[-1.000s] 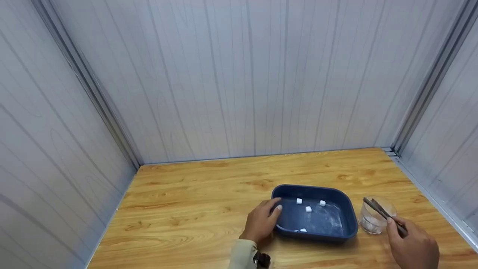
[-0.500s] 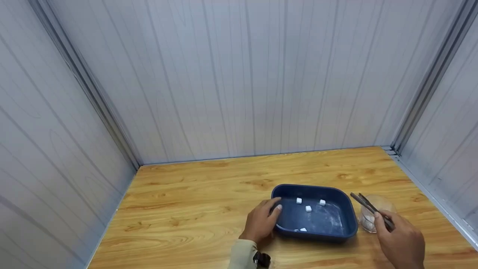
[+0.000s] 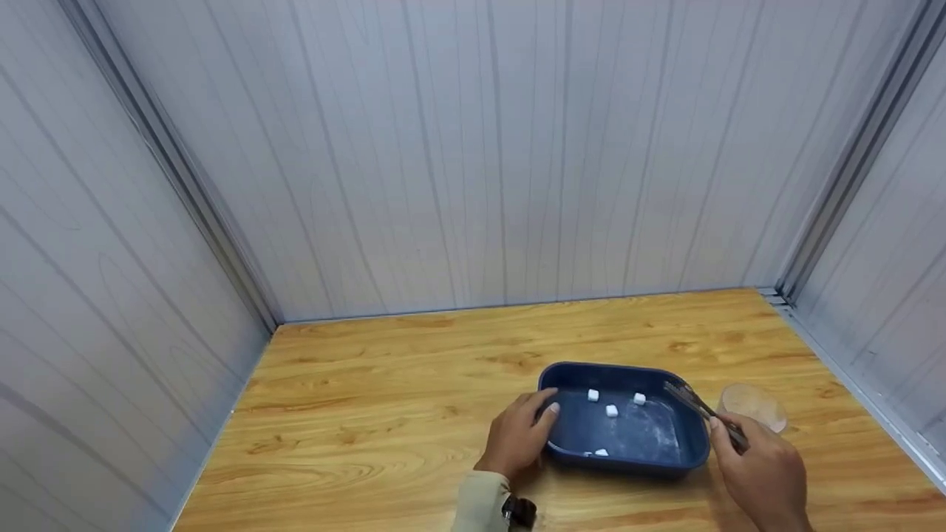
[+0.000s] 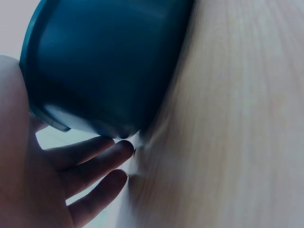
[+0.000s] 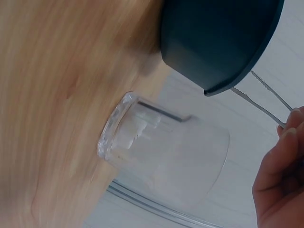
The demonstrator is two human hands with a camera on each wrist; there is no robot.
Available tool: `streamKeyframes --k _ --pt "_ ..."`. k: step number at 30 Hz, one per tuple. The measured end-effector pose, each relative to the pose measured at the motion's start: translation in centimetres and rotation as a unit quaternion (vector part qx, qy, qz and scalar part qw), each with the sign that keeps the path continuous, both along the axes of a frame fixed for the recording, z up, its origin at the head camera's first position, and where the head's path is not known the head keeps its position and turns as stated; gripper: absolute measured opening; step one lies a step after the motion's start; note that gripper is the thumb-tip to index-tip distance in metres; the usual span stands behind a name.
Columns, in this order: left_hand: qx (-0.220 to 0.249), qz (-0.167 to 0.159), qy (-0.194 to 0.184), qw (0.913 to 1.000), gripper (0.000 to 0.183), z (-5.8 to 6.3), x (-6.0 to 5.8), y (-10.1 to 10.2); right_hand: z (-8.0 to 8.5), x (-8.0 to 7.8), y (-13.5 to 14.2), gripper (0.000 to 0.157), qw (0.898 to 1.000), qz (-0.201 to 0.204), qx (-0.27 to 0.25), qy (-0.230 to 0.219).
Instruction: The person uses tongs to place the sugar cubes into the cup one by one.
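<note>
Tongs [image 3: 701, 408] sit clamped in the right hand [image 3: 765, 469], pinched between thumb and curled fingers near the rear end. Their long axis runs diagonally in the head view, from the hand toward the far left, with both tips at the right end of the blue tray [image 3: 650, 467], just over its rim; the two arms stand apart. The tray rests upright on the wooden surface [image 3: 369, 384], long axis left to right, right end angled slightly toward the person. Four white cubes [image 3: 611, 411] are visible inside: three toward the far side, one against the near wall, partly hidden. The left hand [image 3: 517, 440] rests at the tray's left end, thumb over the rim, with three fingers extended and slightly separated beside the outer wall. Just right of the tray, a clear glass [image 5: 175, 152] stands upright, white pieces near its base.
</note>
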State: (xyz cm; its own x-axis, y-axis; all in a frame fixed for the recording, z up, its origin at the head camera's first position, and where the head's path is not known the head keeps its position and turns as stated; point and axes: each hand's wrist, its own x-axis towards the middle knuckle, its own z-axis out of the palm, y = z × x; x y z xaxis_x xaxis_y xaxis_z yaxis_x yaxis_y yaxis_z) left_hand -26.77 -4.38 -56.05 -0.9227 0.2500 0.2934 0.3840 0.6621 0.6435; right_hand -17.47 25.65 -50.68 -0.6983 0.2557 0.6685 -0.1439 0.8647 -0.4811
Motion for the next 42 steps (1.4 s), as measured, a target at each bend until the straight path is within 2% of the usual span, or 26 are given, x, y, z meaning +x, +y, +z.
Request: streamKeyframes --k 10,19,32,38,42 --pt "0.000 0.004 0.003 1.0000 0.046 0.0 0.0 0.1 -0.3 -0.3 -0.6 0.019 1.000 0.004 0.004 -0.016" --pt "-0.006 0.010 -0.014 0.9998 0.044 -0.1 -0.2 0.1 -1.2 -1.2 -0.8 0.014 1.000 0.021 0.007 0.012" --pt "0.003 0.000 -0.001 1.0000 0.046 0.1 0.0 -0.1 -1.3 -2.1 -1.6 0.016 0.999 0.028 0.002 -0.023" --pt "0.008 0.001 -0.004 1.0000 0.048 0.0 0.0 -0.1 -1.4 -2.5 -1.8 0.018 0.998 0.025 0.006 -0.055" --pt "0.004 -0.001 -0.004 1.0000 0.045 0.0 0.0 0.0 -1.4 -2.7 -1.8 0.018 0.998 0.028 0.000 -0.048"
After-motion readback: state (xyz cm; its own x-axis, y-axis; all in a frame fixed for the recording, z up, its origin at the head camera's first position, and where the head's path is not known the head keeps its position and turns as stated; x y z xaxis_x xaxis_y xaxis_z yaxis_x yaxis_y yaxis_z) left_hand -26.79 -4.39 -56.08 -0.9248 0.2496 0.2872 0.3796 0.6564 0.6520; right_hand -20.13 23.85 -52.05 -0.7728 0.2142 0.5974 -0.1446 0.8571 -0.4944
